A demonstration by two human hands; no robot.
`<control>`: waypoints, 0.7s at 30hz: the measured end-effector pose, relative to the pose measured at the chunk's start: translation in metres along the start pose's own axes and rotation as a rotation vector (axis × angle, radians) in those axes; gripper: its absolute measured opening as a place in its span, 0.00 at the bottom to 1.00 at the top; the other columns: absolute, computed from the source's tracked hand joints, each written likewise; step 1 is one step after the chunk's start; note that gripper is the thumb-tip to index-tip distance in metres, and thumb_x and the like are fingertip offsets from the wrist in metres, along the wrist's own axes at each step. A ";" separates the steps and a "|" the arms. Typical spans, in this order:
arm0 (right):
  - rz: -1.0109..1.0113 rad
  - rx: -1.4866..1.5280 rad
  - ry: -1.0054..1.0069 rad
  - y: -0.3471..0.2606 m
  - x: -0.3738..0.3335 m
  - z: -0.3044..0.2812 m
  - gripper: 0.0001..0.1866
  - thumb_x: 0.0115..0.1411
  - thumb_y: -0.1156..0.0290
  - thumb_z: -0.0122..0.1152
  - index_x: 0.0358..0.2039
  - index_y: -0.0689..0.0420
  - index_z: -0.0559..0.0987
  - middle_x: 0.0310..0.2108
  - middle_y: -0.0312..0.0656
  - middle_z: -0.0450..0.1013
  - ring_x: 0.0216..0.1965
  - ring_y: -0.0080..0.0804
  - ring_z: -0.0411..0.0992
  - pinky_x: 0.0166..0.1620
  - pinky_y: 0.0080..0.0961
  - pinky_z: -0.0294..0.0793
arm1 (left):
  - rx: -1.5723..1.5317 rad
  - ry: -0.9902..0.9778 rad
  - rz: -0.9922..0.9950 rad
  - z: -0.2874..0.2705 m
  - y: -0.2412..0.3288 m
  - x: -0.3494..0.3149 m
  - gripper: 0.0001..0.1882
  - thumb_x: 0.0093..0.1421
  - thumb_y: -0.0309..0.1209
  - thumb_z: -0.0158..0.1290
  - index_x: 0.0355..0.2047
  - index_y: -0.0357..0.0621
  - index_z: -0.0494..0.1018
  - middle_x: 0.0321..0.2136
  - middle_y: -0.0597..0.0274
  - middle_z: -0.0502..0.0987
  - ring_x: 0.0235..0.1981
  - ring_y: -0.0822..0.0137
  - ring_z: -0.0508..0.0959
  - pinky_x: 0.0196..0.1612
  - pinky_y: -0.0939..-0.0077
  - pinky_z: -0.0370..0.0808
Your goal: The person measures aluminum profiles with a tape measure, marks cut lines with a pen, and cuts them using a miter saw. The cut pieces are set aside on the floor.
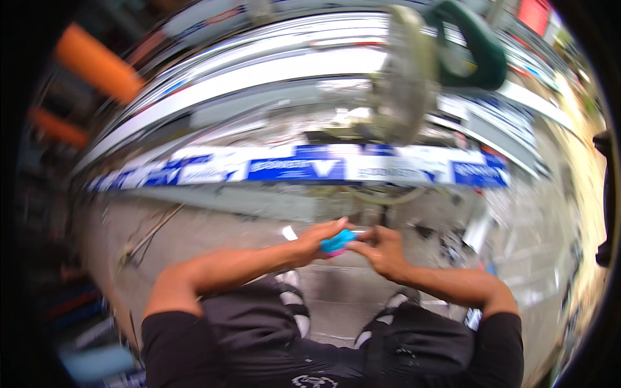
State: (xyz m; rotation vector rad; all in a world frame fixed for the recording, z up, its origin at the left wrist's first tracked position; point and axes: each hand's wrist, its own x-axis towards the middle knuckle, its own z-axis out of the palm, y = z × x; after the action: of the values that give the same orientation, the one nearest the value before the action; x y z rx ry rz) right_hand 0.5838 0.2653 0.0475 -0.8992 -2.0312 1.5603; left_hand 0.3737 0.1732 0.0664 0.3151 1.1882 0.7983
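In front of my body, my left hand (314,244) is closed around a small light-blue object (336,242) with a pink edge; blur hides what kind of thing it is. My right hand (384,253) meets it from the other side, its thumb and fingers pinched at the object's right end. Beyond both hands lies a long profile (291,169) wrapped in blue-and-white film, running from left to right. Over it stands a cut-off saw with a pale round guard (406,77) and a dark green handle (475,48).
Long white and grey profiles (259,70) lie stacked behind the saw. Dark scraps (451,249) and a pale offcut (477,231) litter the floor at right. A thin stick (155,227) lies at left, and an orange cylinder-like shape (98,63) shows far left.
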 end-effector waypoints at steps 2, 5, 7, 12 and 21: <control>0.040 0.066 -0.040 0.001 -0.003 0.000 0.20 0.56 0.60 0.79 0.37 0.65 0.85 0.28 0.43 0.81 0.28 0.28 0.75 0.34 0.33 0.75 | 0.573 0.002 0.167 0.001 0.007 -0.003 0.34 0.63 0.57 0.63 0.58 0.44 0.74 0.39 0.61 0.75 0.33 0.71 0.77 0.31 0.75 0.76; 0.167 0.158 -0.025 0.000 -0.003 -0.005 0.17 0.59 0.60 0.76 0.36 0.63 0.84 0.27 0.42 0.80 0.28 0.25 0.74 0.33 0.30 0.74 | 0.836 0.163 0.040 0.001 0.022 0.001 0.34 0.58 0.58 0.67 0.51 0.42 0.78 0.31 0.62 0.75 0.29 0.70 0.76 0.25 0.74 0.74; 0.184 0.139 -0.017 0.003 0.003 -0.022 0.16 0.61 0.61 0.75 0.35 0.63 0.84 0.26 0.41 0.78 0.29 0.22 0.73 0.33 0.29 0.73 | 0.837 0.273 -0.076 -0.015 0.037 -0.001 0.32 0.58 0.58 0.67 0.48 0.41 0.79 0.26 0.63 0.74 0.26 0.68 0.76 0.25 0.72 0.74; 0.248 0.149 0.391 0.049 0.047 -0.182 0.14 0.66 0.58 0.69 0.38 0.57 0.84 0.22 0.31 0.73 0.20 0.19 0.68 0.23 0.23 0.66 | 0.976 0.803 0.086 -0.117 0.075 -0.029 0.37 0.57 0.58 0.67 0.44 0.30 0.80 0.40 0.50 0.79 0.31 0.61 0.82 0.21 0.69 0.77; 0.478 -0.346 0.983 0.160 0.100 -0.409 0.21 0.52 0.58 0.71 0.33 0.68 0.87 0.31 0.59 0.83 0.34 0.48 0.83 0.40 0.43 0.78 | 1.322 1.143 0.255 -0.229 0.090 -0.025 0.37 0.58 0.59 0.64 0.44 0.30 0.81 0.48 0.39 0.79 0.49 0.44 0.80 0.53 0.55 0.75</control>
State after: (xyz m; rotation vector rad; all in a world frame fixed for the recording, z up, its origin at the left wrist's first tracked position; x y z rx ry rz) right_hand 0.8265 0.6416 0.0030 -1.9104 -1.3924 0.6509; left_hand 0.1264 0.1764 0.0539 1.1967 2.7292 0.2170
